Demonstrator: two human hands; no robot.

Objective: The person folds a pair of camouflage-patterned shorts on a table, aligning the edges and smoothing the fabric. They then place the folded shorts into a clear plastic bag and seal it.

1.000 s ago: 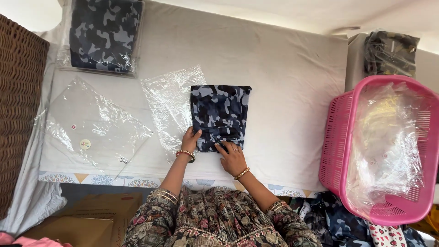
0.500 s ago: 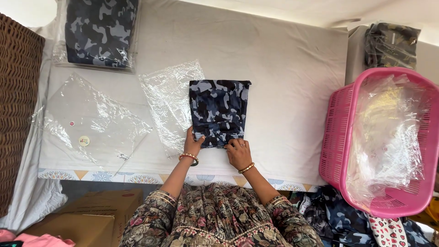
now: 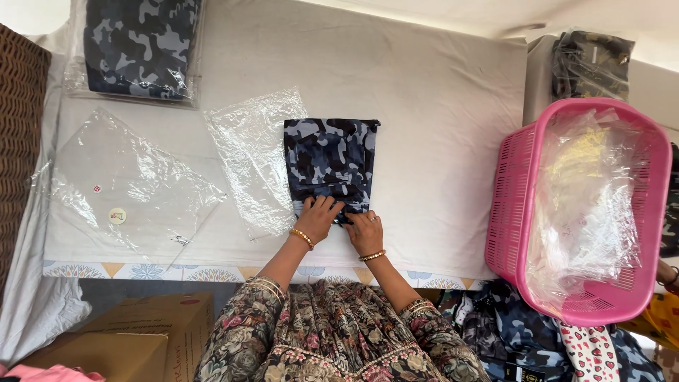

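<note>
- Work surface: table (image 3: pixel 453 127) under a pale grey-white cloth, patterned border along the near edge.
- Far left: dark brown woven wicker panel (image 3: pixel 21 141).
- Lower left: brown cardboard box (image 3: pixel 141 339) on the floor.
- Right: pink plastic basket (image 3: pixel 509 212) leaning against the table edge.
- Light: soft, even daylight.

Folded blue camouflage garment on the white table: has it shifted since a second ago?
No. The folded blue camouflage garment lies just as close beside the clear plastic bag; only the camera view shifted slightly.
</note>
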